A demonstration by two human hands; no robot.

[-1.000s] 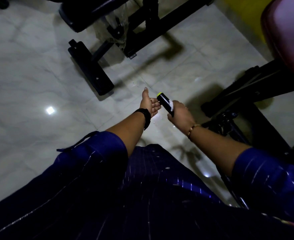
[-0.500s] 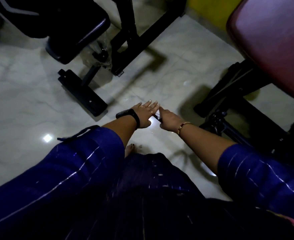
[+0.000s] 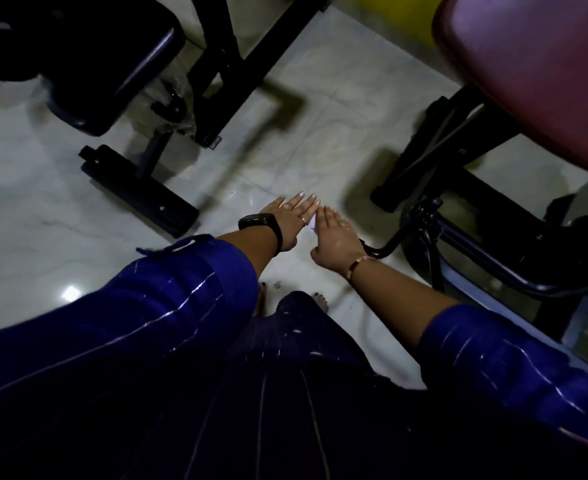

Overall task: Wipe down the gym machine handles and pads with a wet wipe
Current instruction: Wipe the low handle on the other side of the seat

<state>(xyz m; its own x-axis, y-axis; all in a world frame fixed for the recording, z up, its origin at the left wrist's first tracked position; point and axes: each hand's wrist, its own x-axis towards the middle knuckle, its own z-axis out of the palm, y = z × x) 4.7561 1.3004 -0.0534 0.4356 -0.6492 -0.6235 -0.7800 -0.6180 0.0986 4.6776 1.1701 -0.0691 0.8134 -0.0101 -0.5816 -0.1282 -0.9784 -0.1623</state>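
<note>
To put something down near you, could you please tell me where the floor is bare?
Bare floor lies left, between the black bench foot and your left sleeve; another patch lies ahead, between the black frame and the right machine's foot. Under the maroon pad it is crowded with bars.

Black curved handle (image 3: pixel 388 247) lies near the glossy maroon pad (image 3: pixel 534 71)

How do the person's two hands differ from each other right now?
The left hand has a black band on its wrist; the right hand has a thin gold bracelet. The left hand shows a ring; on the right hand I cannot tell. The left hand's fingertips reach slightly farther forward. Both are open, fingers straight, side by side above the pale floor, with blue sleeves.
</note>
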